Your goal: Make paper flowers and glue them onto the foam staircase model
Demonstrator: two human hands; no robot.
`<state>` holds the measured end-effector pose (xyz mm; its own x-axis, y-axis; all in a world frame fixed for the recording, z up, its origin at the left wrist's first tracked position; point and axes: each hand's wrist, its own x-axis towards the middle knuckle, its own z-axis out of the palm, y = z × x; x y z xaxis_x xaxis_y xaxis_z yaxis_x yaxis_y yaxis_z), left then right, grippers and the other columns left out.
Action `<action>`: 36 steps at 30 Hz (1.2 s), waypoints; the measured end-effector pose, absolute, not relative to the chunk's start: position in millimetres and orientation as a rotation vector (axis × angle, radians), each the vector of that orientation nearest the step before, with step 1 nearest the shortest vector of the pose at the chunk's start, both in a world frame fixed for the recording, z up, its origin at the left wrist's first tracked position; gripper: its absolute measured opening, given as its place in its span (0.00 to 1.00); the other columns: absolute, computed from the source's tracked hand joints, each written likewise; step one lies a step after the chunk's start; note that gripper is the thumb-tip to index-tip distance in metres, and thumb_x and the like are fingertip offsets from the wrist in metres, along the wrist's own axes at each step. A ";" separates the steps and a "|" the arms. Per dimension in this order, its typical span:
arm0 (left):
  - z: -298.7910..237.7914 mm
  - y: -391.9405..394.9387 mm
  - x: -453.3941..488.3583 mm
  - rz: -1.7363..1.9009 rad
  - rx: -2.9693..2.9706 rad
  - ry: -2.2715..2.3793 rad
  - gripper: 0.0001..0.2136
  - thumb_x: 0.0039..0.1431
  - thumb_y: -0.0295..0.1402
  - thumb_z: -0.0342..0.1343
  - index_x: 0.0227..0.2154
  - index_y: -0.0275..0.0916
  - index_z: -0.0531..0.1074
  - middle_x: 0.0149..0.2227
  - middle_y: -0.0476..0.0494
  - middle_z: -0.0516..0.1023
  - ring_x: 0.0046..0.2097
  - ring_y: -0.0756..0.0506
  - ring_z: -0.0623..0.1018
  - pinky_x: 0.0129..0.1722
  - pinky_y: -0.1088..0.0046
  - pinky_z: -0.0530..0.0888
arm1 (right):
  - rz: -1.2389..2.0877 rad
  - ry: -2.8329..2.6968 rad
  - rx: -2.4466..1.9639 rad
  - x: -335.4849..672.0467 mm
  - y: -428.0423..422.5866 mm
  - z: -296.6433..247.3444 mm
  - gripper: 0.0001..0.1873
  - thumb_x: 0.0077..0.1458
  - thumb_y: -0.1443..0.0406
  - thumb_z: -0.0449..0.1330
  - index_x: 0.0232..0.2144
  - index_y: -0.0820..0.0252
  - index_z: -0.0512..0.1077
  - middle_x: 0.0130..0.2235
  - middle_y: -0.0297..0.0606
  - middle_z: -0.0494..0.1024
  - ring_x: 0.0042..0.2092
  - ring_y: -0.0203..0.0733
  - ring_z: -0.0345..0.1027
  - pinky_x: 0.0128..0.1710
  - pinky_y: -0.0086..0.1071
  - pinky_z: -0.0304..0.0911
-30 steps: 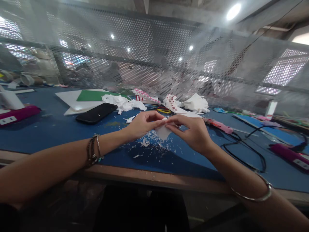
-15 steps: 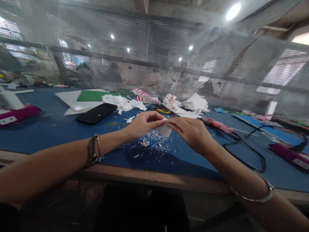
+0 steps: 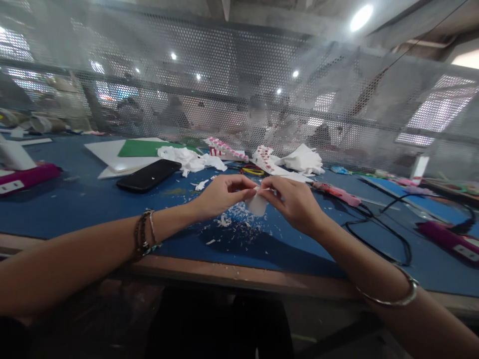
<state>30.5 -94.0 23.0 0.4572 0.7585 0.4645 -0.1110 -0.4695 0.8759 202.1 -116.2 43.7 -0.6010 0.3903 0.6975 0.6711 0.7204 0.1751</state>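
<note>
Between my two hands a small white piece of paper [image 3: 257, 204] hangs over the blue tabletop. My left hand [image 3: 220, 193] pinches its top edge between thumb and fingers. From the other side my right hand [image 3: 294, 199] pinches the same edge, its fingertips close to the left ones. Whether the piece is paper or thin cloth is hard to tell. Below it, small white scraps [image 3: 239, 224] are scattered on the table. Yellow-handled scissors [image 3: 253, 171] lie just behind my hands.
A black phone [image 3: 149, 175], crumpled white sheets [image 3: 187, 158] and a green sheet [image 3: 145, 148] lie left. Pink-dotted strips [image 3: 226, 148] and stacked white sheets [image 3: 303, 159] lie behind. A pink glue gun [image 3: 339, 193] with black cable and purple power strips [image 3: 447, 242] are right.
My right hand has shifted slightly, its fingers now more curled at the paper's edge. The white piece hangs a little lower. Both hands still hold it.
</note>
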 end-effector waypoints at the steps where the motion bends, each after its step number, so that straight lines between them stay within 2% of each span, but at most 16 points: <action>1: 22.8 -94.5 30.3 1.163 1.763 0.541 0.04 0.45 0.28 0.56 0.26 0.33 0.71 0.23 0.51 0.71 0.26 0.55 0.69 0.27 0.81 0.66 | -0.534 -2.266 -0.798 201.6 -116.4 43.5 0.09 0.56 0.63 0.49 0.28 0.61 0.65 0.23 0.32 0.71 0.23 0.30 0.62 0.23 0.23 0.55; 7: 23.3 -101.0 31.0 1.239 1.832 0.559 0.07 0.48 0.31 0.54 0.29 0.33 0.72 0.29 0.46 0.75 0.31 0.53 0.72 0.32 0.80 0.69 | -0.419 -2.164 -0.808 197.1 -117.7 41.1 0.08 0.54 0.63 0.49 0.26 0.60 0.64 0.22 0.31 0.70 0.21 0.29 0.61 0.21 0.23 0.54; 12: 22.4 -104.6 32.8 1.319 1.972 0.581 0.10 0.46 0.34 0.57 0.31 0.32 0.72 0.32 0.43 0.75 0.33 0.51 0.73 0.31 0.78 0.70 | -0.416 -2.119 -0.795 194.9 -118.8 39.6 0.07 0.53 0.64 0.50 0.26 0.60 0.64 0.22 0.30 0.70 0.21 0.29 0.61 0.21 0.23 0.53; 18: 21.2 -101.0 32.7 1.347 1.949 0.611 0.09 0.48 0.34 0.56 0.30 0.33 0.72 0.30 0.44 0.76 0.31 0.51 0.73 0.31 0.78 0.70 | -0.304 -2.094 -0.774 193.8 -119.7 40.1 0.05 0.52 0.66 0.52 0.25 0.61 0.65 0.21 0.30 0.70 0.22 0.28 0.61 0.21 0.23 0.54; 29: 24.8 -100.9 32.8 1.288 1.635 0.473 0.08 0.46 0.31 0.58 0.31 0.36 0.74 0.28 0.49 0.77 0.29 0.53 0.72 0.29 0.80 0.69 | 0.352 -1.914 -0.734 193.2 -119.7 42.1 0.05 0.48 0.66 0.56 0.23 0.61 0.64 0.22 0.30 0.70 0.24 0.28 0.63 0.23 0.23 0.59; 36: 26.2 -101.5 31.7 1.260 1.746 0.492 0.07 0.48 0.31 0.56 0.32 0.38 0.75 0.31 0.48 0.78 0.31 0.52 0.74 0.31 0.78 0.70 | 0.344 -1.892 -0.699 190.8 -118.7 39.1 0.05 0.47 0.66 0.56 0.23 0.61 0.63 0.22 0.29 0.68 0.23 0.28 0.63 0.21 0.23 0.58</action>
<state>31.7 -101.5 26.2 0.4016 0.7390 0.5410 -0.1774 -0.5168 0.8375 190.8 -118.7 39.1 -0.2877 0.6098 0.7385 0.3109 0.7888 -0.5303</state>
